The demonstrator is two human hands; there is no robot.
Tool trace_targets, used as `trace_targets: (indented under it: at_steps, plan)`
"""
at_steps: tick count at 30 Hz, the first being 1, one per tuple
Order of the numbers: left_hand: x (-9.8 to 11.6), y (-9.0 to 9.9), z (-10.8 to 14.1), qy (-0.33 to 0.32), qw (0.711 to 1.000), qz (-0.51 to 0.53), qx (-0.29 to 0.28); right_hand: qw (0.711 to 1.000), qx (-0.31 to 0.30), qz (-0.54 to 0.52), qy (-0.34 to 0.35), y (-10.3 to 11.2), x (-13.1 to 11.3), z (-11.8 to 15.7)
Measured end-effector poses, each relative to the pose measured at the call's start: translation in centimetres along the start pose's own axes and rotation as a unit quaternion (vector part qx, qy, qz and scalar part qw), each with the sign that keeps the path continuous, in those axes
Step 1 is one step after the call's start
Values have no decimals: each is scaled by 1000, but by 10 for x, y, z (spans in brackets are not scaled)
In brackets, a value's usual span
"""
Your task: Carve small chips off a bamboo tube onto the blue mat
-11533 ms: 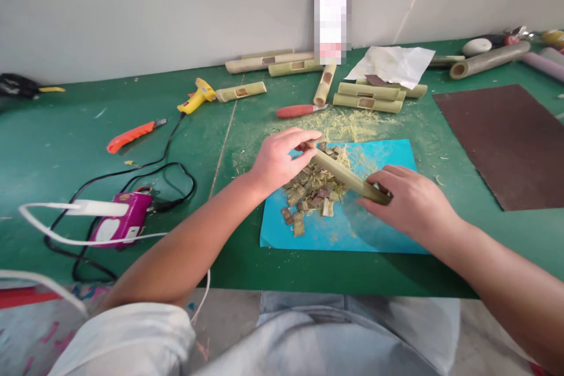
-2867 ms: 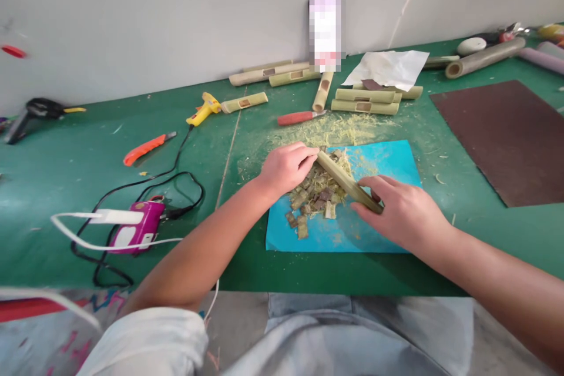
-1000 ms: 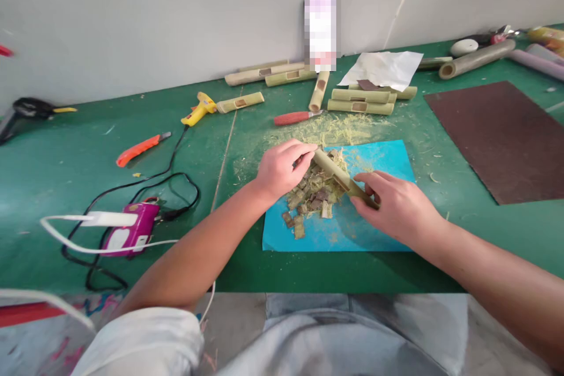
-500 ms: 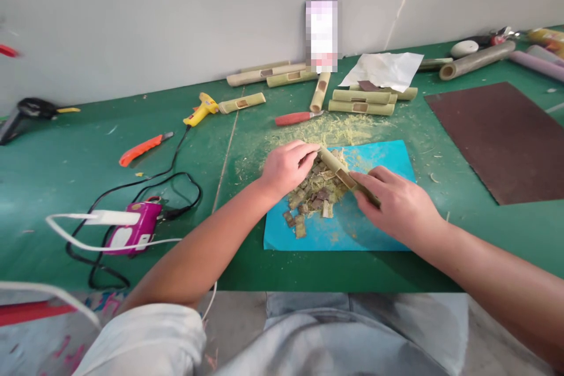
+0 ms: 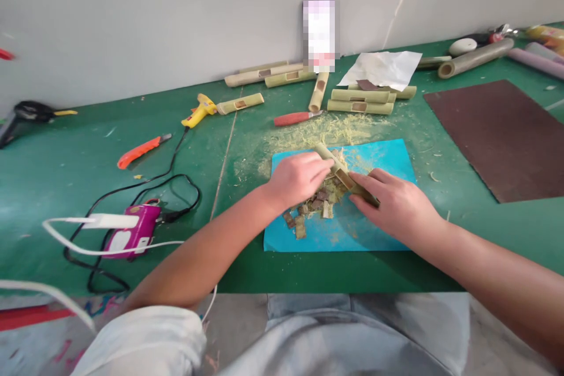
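Note:
A bamboo tube point(image 5: 325, 151) with a rectangular notch cut in its side lies slanted over a blue sheet point(image 5: 374, 232). My right hand point(image 5: 392, 198) grips its near end, the forefinger stretched along it beside the notch. At the tube's upper part, my left hand point(image 5: 298, 176) is closed, fingertips against the bamboo just above the notch. Whatever those fingers pinch is hidden. Under the tube and left hand is a heap of small brown square pieces and pale shavings point(image 5: 325, 197).
Behind the sheet lie a red-handled knife point(image 5: 291, 120) and several notched bamboo tubes point(image 5: 361, 107). To the left are a yellow glue gun point(image 5: 200, 111), an orange cutter point(image 5: 138, 153) and a purple power strip point(image 5: 141, 229) with cables. A dark brown sheet point(image 5: 497, 135) lies right.
My left hand has slid from the tube's far end toward the notch, right and slightly nearer to me. The tube and my right hand have hardly moved.

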State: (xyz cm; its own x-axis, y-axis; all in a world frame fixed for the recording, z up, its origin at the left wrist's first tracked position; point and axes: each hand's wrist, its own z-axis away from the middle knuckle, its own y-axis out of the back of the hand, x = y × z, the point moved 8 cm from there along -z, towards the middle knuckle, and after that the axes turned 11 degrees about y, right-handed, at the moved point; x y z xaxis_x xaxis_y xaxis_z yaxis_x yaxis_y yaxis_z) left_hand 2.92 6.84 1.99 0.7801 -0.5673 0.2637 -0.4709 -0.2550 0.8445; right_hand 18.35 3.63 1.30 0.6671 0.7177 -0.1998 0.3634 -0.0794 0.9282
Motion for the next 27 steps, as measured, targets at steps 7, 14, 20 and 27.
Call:
trace_targets:
  at_steps: [7,14,20,27]
  plan:
    - [0,-1,-3,23,1000,-4,18,1000,0,16,-1,-1,-2,1]
    - [3,0,1,34,999,-6,15,999,-25,-3,-29,-5,2,0]
    - [25,-3,4,-16,1000,-21,1,997,-48,-29,-53,-9,5,0]
    - [31,-6,4,-19,999,-34,-11,997,-45,-6,-55,-8,5,0]
